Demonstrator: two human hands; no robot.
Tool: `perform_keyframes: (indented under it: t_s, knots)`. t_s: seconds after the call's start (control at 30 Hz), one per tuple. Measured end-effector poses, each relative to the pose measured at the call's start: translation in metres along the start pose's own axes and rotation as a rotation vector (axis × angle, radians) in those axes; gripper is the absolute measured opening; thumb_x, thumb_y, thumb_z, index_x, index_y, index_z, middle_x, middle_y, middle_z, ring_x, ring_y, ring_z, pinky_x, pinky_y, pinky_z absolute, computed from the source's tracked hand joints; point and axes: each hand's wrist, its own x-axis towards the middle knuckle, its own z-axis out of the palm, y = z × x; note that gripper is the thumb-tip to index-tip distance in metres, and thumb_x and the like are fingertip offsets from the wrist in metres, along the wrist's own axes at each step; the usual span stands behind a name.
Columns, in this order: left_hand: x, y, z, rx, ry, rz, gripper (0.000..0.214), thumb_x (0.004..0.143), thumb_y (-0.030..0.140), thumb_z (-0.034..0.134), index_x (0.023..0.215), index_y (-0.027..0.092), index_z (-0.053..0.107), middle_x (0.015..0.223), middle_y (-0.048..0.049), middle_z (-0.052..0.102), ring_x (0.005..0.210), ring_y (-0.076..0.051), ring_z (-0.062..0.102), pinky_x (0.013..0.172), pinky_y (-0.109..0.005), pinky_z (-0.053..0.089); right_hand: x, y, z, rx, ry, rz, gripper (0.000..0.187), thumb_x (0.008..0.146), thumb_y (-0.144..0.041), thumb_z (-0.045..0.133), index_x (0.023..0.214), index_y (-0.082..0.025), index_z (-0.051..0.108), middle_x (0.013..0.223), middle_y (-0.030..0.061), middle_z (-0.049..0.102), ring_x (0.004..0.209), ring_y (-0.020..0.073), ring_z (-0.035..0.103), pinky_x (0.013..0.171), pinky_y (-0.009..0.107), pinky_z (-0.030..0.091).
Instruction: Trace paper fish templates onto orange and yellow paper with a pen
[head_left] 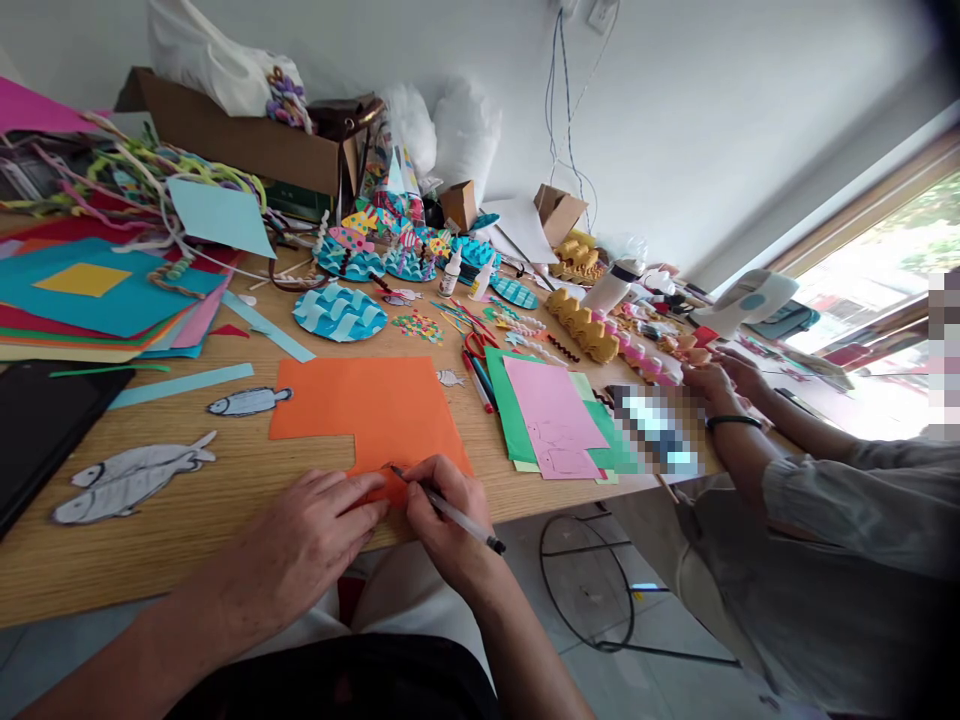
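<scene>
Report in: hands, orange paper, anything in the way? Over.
Right hand gripping pen, tip at orange paper. Left hand resting on paper's near part. Fish cutout overlaps its left edge, away from pen.

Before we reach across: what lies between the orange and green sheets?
In the head view, a paper fish, pens and red-handled scissors lie between the orange sheet and green sheet.
</scene>
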Motion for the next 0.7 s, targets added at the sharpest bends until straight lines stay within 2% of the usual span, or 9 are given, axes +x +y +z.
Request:
perform_keyframes:
  t_s: [0.7]
  knots:
    - [0.0016,-0.0016,-0.0004,-0.003,0.038,0.034,0.030,0.085,0.006,0.041,0.102,0.020,0.062,0.108,-0.0054,0.067,0.089,-0.020,0.062,0.079,-0.036,0.046,0.0004,0.0010,0.0013,0.021,0.027,-0.007,0.012,0.077,-0.019,0.047,0.076,-0.018,0.058,0.053,-0.0059,0.048,0.043,0.0084,0.042,0.044,0.019,0.031]
